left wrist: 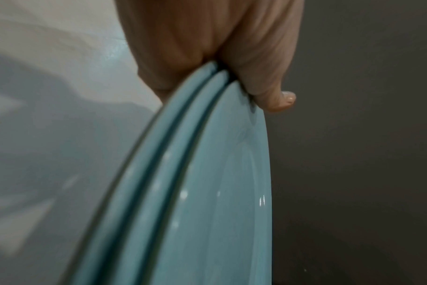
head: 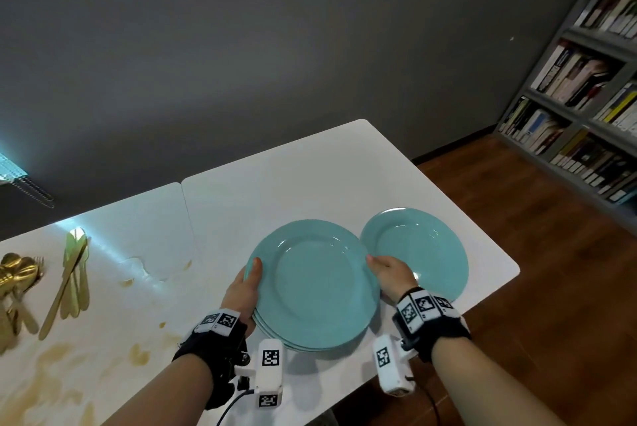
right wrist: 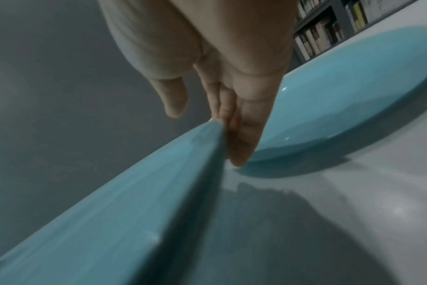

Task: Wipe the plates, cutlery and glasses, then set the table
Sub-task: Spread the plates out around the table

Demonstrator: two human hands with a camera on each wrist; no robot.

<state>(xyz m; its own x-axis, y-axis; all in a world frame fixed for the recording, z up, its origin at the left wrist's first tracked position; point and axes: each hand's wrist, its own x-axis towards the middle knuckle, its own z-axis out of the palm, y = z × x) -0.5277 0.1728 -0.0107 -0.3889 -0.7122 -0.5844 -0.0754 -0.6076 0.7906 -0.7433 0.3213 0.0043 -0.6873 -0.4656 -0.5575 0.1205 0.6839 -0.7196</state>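
A stack of three teal plates (head: 313,281) hangs just above the white table (head: 310,167), throwing a shadow on it. My left hand (head: 246,284) grips the stack's left rim, thumb on top. The left wrist view shows the three rims (left wrist: 207,192) wedged between thumb (left wrist: 276,96) and palm. My right hand (head: 387,274) holds the right rim. In the right wrist view its fingers (right wrist: 241,135) run straight under the rim (right wrist: 110,212), with the thumb above. One more teal plate (head: 420,250) lies flat on the table at the right, also seen as the flat plate (right wrist: 341,106).
Gold knives (head: 70,274) and a heap of gold spoons and forks (head: 17,274) lie at the table's left. Brown spill stains (head: 58,367) mark the near left surface. A bookshelf (head: 586,81) stands at the right, beyond the wooden floor (head: 517,219).
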